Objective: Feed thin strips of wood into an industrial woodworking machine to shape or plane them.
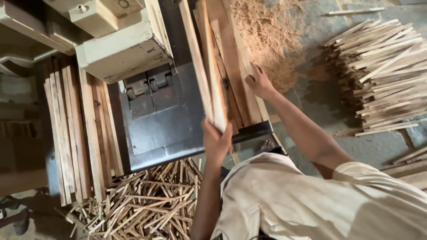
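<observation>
My left hand (216, 143) grips the near end of a few long wooden slats (209, 66), which run away from me over the right side of a machine's dark metal table (155, 129). My right hand (259, 82) lies with fingers spread on a stack of longer planks (238, 58) just right of those slats. Both arms reach out from my beige shirt at the bottom right.
A cream machine housing (120, 49) stands over the table's far end. Long slats (75, 133) lie along the machine's left side. Thin offcuts (147, 204) litter the floor below it. Sawdust (267, 31) and a pile of cut slats (387, 75) lie on the right.
</observation>
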